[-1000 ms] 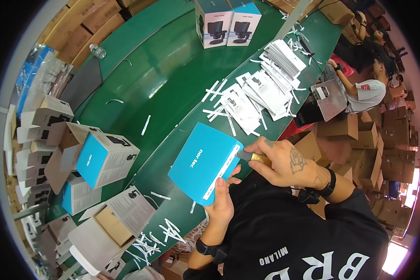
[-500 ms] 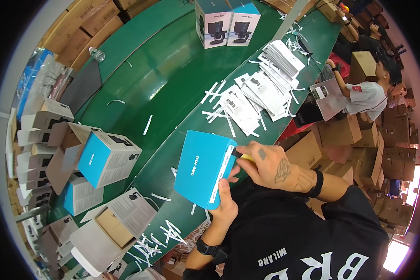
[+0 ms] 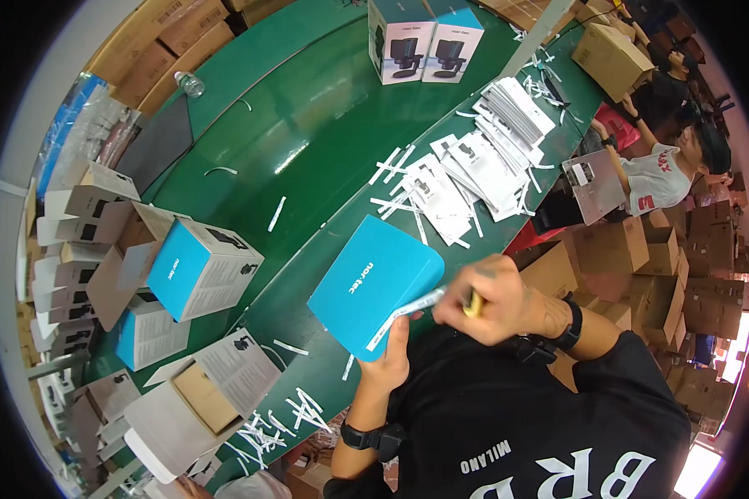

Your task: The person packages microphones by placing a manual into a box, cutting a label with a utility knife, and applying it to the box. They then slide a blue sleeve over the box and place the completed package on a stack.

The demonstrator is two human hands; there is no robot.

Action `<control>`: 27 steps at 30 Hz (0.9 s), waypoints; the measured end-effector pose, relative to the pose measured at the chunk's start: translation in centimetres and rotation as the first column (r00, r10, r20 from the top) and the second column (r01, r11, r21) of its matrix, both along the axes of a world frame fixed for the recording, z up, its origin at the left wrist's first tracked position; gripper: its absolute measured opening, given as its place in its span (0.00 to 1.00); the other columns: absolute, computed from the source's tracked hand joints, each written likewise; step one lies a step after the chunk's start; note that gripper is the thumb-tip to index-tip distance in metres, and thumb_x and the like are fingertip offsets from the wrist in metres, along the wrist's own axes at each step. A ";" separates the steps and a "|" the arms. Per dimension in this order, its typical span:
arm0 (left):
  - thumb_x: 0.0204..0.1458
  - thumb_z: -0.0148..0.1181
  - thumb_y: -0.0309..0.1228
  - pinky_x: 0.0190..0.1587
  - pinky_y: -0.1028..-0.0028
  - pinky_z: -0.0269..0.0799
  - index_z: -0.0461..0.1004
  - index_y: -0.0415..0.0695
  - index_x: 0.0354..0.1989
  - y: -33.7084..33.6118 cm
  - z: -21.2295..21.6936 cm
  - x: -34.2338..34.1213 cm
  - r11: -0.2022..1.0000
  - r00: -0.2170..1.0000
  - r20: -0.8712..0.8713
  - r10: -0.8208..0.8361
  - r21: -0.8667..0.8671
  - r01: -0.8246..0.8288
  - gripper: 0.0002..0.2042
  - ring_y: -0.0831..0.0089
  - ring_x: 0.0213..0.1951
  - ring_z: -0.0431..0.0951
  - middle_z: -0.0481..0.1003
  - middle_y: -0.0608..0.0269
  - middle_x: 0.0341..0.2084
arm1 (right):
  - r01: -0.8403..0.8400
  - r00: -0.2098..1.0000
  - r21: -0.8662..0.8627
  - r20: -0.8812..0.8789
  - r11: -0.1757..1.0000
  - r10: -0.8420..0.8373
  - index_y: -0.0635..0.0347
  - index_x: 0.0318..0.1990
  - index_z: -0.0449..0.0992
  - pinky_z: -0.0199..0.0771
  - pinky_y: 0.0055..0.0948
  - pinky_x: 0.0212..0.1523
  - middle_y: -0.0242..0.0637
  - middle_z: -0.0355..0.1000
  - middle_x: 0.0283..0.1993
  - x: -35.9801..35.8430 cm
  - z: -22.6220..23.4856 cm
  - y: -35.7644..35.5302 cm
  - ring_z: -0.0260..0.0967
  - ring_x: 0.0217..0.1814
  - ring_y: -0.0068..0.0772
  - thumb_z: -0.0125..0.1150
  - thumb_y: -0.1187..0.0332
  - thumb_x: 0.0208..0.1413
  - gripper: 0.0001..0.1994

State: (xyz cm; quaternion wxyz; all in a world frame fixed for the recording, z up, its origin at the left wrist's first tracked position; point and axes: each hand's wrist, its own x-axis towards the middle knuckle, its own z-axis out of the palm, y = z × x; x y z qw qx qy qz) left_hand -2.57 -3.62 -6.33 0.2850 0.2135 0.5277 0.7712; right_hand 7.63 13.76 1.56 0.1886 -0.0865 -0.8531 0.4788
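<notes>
Right hand fingers: clenched around a small yellow tool, whose tip shows between the knuckles; the right hand sits at the near right edge of the blue box.
Left hand fingers: wrapped on the lower near corner of the blue box, thumb on top; the left hand supports the box from below.
White strip: a white strip runs along the near edge of the blue box, from the right hand down toward the left thumb.
Blue box position: held tilted above the near edge of the green table, in front of the person's chest, blue face up.
Wrists: a black watch on the left, a black band on the right.
Leaflets: white printed leaflets lie fanned on the table beyond the blue box, with loose white paper strips scattered beside them.
Left side: a second box, blue and white, stands on the table, well apart from the hands; open cartons lie nearer the person.
Far end: two boxes stand side by side at the far part of the table.
Right side: a seated co-worker among brown cartons.
</notes>
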 end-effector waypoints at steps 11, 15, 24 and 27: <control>0.64 0.54 0.18 0.43 0.69 0.82 0.72 0.31 0.53 -0.9 0.3 -2.7 0.992 0.992 -0.046 -0.119 -0.040 0.117 0.11 0.65 0.41 0.83 0.79 0.48 0.47 | -0.075 0.988 -0.098 0.128 0.992 0.088 0.66 0.42 0.77 0.75 0.24 0.30 0.39 0.82 0.33 -1.9 -0.6 2.0 0.80 0.30 0.29 0.70 0.72 0.56 0.10; 0.64 0.54 0.18 0.43 0.69 0.82 0.72 0.31 0.53 -0.6 1.0 -1.5 0.995 0.997 -0.070 -0.038 -0.097 0.031 0.11 0.66 0.41 0.83 0.80 0.48 0.47 | -0.148 0.989 -0.214 -0.044 0.966 0.142 0.64 0.44 0.77 0.75 0.27 0.30 0.38 0.80 0.30 -2.7 1.2 1.1 0.79 0.28 0.32 0.73 0.65 0.55 0.15; 0.64 0.54 0.18 0.42 0.69 0.82 0.70 0.31 0.56 -0.4 0.1 -1.9 0.994 0.994 0.024 -0.106 -0.035 0.107 0.14 0.64 0.43 0.83 0.79 0.48 0.47 | 0.026 0.962 0.270 0.255 0.963 -0.098 0.60 0.43 0.78 0.76 0.33 0.29 0.40 0.76 0.26 -2.5 0.2 2.6 0.78 0.27 0.43 0.78 0.57 0.48 0.21; 0.64 0.54 0.18 0.43 0.67 0.83 0.69 0.31 0.57 0.0 0.1 -1.6 0.995 0.995 0.047 -0.090 -0.045 0.092 0.14 0.61 0.45 0.83 0.79 0.47 0.48 | 0.051 0.958 0.204 0.265 0.978 -0.106 0.60 0.43 0.78 0.76 0.34 0.29 0.40 0.76 0.26 -1.9 -0.3 3.8 0.78 0.27 0.44 0.77 0.59 0.50 0.19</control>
